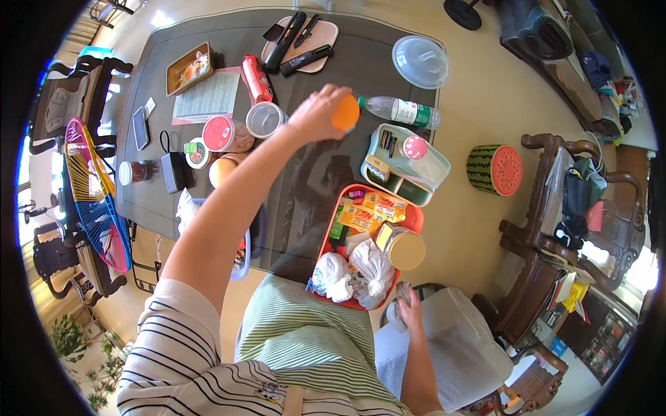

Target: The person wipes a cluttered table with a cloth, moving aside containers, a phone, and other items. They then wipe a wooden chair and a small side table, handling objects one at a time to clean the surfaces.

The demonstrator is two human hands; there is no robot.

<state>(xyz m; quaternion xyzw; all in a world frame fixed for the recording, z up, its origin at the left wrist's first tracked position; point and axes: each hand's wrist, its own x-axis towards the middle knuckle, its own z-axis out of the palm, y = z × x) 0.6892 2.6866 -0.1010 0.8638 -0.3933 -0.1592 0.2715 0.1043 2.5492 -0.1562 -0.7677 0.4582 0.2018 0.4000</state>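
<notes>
My left hand (pixel 321 112) is stretched out over the dark table (pixel 281 208), its fingers round an orange round object (pixel 345 113), perhaps a lid or cup. A plastic bottle (pixel 400 111) with a green cap lies just right of it; a clear round tub (pixel 264 120) stands to its left. Low at the right, beside a red tray (pixel 325 244), my right hand (pixel 410 307) grips a crumpled greyish cloth or bag (pixel 398 312). The tray holds white plastic bags (pixel 370 270), yellow packets (pixel 359 216) and a jar with a gold lid (pixel 407 250).
A divided green box (pixel 434 161) touches the tray. Farther back are a clear domed lid (pixel 420 61), a pink tray (pixel 325 36) with black tools, a red packet (pixel 256 80) and a basket (pixel 182 73). Several tubs stand left. A watermelon-patterned stool (pixel 491 170) and grey-covered seat (pixel 447 353) are right.
</notes>
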